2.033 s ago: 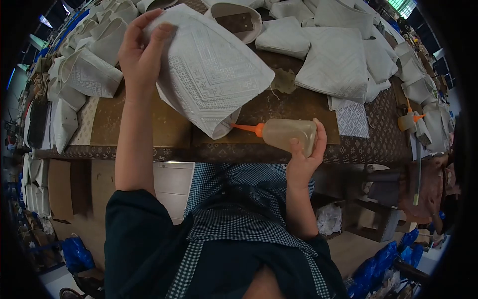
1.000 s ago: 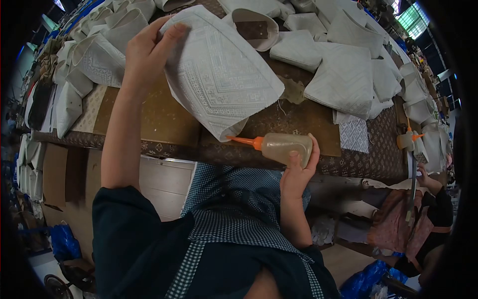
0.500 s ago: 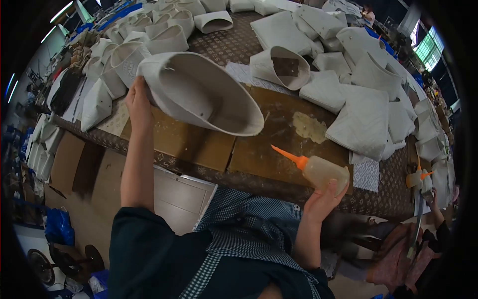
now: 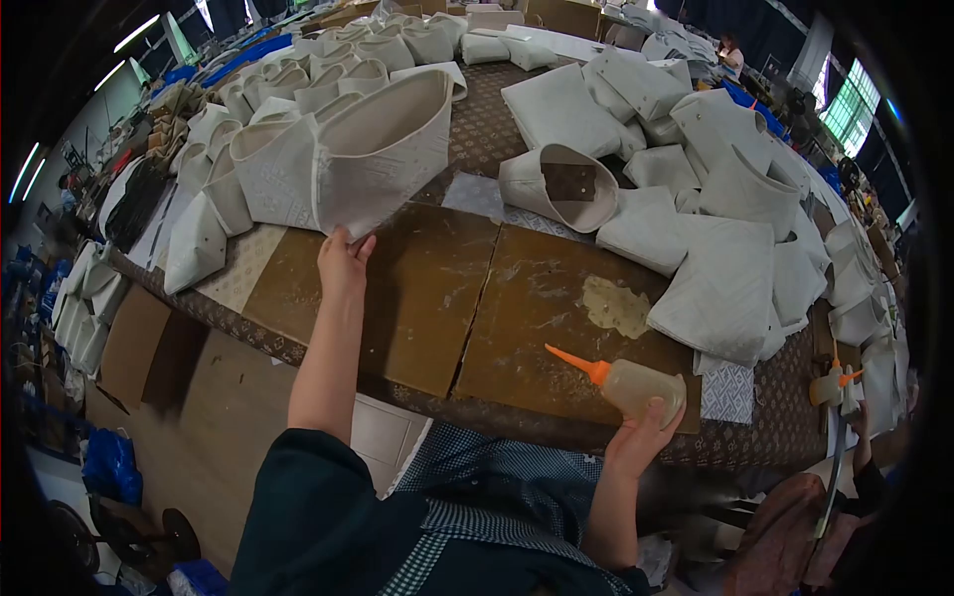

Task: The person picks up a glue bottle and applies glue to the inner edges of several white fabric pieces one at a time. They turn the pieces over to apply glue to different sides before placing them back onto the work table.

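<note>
My left hand point(image 4: 344, 266) pinches the lower corner of a white bag body point(image 4: 383, 159), its wide mouth tipped up and away from me. The bag body is up beside the rows of similar pieces at the back left. Wrapped around a squeeze bottle point(image 4: 641, 389) is my right hand point(image 4: 641, 434), low over the near side of the table. The bottle is translucent with pale contents, and its long orange nozzle point(image 4: 576, 364) points left. Below both hands lies a brown, stained board point(image 4: 537, 298) with a seam and a dried pale patch point(image 4: 614, 306).
Standing white bag bodies point(image 4: 333, 84) fill the back left of the patterned table point(image 4: 477, 104). A heap of flatter ones point(image 4: 720, 278) covers the right. One open piece point(image 4: 556, 184) lies behind the board. At far right, another person's hand point(image 4: 857, 422) is near an orange-tipped bottle point(image 4: 827, 387).
My left hand has lowered and turned the bag body, moving its mouth away from me toward the back rows. The squeeze bottle stays in my right hand, nearly in place.
</note>
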Tool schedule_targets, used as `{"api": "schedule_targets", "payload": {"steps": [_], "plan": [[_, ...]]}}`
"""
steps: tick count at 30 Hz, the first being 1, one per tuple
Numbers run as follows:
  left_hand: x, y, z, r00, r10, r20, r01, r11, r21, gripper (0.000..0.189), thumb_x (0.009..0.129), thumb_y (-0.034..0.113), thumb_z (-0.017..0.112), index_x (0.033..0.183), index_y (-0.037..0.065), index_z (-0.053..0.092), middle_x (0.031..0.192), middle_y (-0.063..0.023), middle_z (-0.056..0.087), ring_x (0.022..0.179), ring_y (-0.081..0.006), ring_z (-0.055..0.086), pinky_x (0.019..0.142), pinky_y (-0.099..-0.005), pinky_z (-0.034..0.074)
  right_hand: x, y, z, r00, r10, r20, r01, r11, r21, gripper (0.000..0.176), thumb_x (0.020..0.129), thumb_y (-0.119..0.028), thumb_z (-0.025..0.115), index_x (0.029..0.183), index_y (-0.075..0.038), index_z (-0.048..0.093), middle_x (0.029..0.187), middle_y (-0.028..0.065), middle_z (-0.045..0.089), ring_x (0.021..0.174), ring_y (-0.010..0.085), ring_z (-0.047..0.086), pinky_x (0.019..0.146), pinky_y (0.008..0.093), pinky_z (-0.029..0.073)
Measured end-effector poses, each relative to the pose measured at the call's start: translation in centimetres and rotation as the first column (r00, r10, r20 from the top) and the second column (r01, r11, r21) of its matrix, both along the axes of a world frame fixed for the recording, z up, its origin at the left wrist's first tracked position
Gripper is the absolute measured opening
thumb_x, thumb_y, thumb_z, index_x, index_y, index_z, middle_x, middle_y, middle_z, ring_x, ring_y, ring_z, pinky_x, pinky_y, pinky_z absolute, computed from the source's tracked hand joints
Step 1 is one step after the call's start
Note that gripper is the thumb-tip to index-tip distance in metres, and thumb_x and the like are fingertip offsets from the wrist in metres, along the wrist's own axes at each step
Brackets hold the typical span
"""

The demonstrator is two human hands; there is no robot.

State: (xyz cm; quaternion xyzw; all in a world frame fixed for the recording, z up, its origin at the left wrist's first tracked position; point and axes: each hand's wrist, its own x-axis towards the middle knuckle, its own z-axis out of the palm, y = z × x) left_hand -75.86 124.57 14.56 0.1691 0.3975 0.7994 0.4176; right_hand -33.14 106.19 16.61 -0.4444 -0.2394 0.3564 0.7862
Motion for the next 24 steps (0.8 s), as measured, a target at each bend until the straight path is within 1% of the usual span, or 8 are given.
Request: {"api": "schedule_targets", "payload": {"steps": [2, 12, 15, 16, 18, 20, 21, 24], "plan": [[1.8, 2.0, -0.5, 0.996, -0.091, 0.006, 0.091, 0.996, 0.005, 0.029, 0.098, 0.016, 0.051, 0.116, -0.006, 0.045, 0.115, -0.019, 0.058, 0.097, -0.0332, 0.066, 0.075, -0.0396, 0.056, 0.0, 0.0, 0.1, 1.0, 0.01, -0.007, -0.01, 1.0, 0.004, 0.067, 0.086, -0.024, 0.068, 0.142, -0.008, 0.035, 0.131, 0.0134, 0.047, 0.117, 0.0273, 0.051, 0.099, 0.0409, 0.046], [3.0, 18.1, -1.5, 0.954, 0.163, 0.251, -0.169, 0.986, 0.002, 0.029, 0.092, 0.001, 0.05, 0.118, -0.011, 0.043, 0.112, -0.0208, 0.059, 0.103, -0.0337, 0.065, 0.077, -0.0381, 0.059, -0.1, 0.5, 0.2, 0.996, 0.018, 0.084, -0.019, 1.0, 0.01, 0.078, 0.08, -0.034, 0.073, 0.141, -0.005, 0.034, 0.127, 0.0177, 0.049, 0.117, 0.0293, 0.052, 0.1, 0.0421, 0.045], [5.9, 19.6, 0.4, 0.925, -0.362, 0.113, 0.36, 0.932, 0.045, 0.023, 0.095, 0.011, 0.054, 0.11, -0.006, 0.05, 0.113, -0.0213, 0.06, 0.105, -0.033, 0.064, 0.08, -0.0355, 0.057, -0.2, 0.5, 0.2, 0.996, 0.012, 0.084, -0.013, 1.0, 0.009, 0.079, 0.079, -0.034, 0.074, 0.141, -0.005, 0.034, 0.126, 0.0184, 0.05, 0.117, 0.0296, 0.052, 0.1, 0.0422, 0.044], [8.3, 19.2, 1.1, 0.893, -0.438, -0.103, 0.432, 0.899, -0.072, 0.042, 0.091, 0.014, 0.059, 0.128, -0.003, 0.047, 0.125, -0.0209, 0.057, 0.114, -0.034, 0.059, 0.085, -0.0377, 0.054, -0.2, 0.5, 0.2, 0.997, 0.006, 0.079, -0.007, 1.0, 0.004, 0.08, 0.078, -0.034, 0.074, 0.14, -0.005, 0.034, 0.126, 0.0184, 0.05, 0.117, 0.0295, 0.052, 0.101, 0.0422, 0.044], [12.4, 17.3, 2.1, 0.649, -0.508, -0.566, 0.496, 0.847, -0.192, 0.072, 0.08, 0.01, 0.066, 0.145, 0.005, 0.035, 0.139, -0.0207, 0.047, 0.126, -0.0347, 0.049, 0.098, -0.0413, 0.046, -0.1, 0.5, 0.2, 0.997, -0.003, 0.071, 0.004, 1.0, -0.009, 0.081, 0.077, -0.034, 0.076, 0.14, -0.004, 0.034, 0.125, 0.0186, 0.051, 0.117, 0.0293, 0.052, 0.101, 0.0421, 0.043], [14.8, 17.0, 1.5, 0.095, -0.271, -0.958, 0.489, 0.851, -0.193, 0.094, 0.069, 0.005, 0.07, 0.151, 0.012, 0.026, 0.145, -0.0218, 0.039, 0.133, -0.0352, 0.038, 0.108, -0.0425, 0.035, -0.1, 0.6, 0.2, 0.998, 0.012, 0.057, -0.012, 1.0, 0.003, 0.082, 0.076, -0.034, 0.077, 0.14, -0.004, 0.034, 0.124, 0.0186, 0.052, 0.117, 0.0291, 0.052, 0.102, 0.042, 0.043], [15.6, 17.0, 1.3, 0.024, -0.102, -0.995, 0.47, 0.879, -0.078, 0.097, 0.064, 0.005, 0.076, 0.149, 0.015, 0.031, 0.145, -0.0216, 0.038, 0.132, -0.0369, 0.037, 0.111, -0.0421, 0.03, 0.0, 0.6, 0.3, 0.998, 0.02, 0.052, -0.021, 1.0, 0.009, 0.082, 0.076, -0.034, 0.077, 0.139, -0.004, 0.034, 0.123, 0.0186, 0.052, 0.117, 0.0291, 0.052, 0.102, 0.0419, 0.042], [15.9, 16.3, 2.1, -0.034, -0.067, -0.997, 0.394, 0.916, -0.075, 0.094, 0.063, 0.008, 0.081, 0.146, 0.017, 0.037, 0.142, -0.0184, 0.042, 0.129, -0.0386, 0.04, 0.109, -0.0424, 0.034, 0.1, 0.4, 0.3, 0.997, 0.051, 0.055, -0.052, 0.999, 0.005, 0.082, 0.076, -0.033, 0.078, 0.139, -0.003, 0.035, 0.125, 0.0161, 0.051, 0.118, 0.0284, 0.052, 0.102, 0.0417, 0.042]]}}
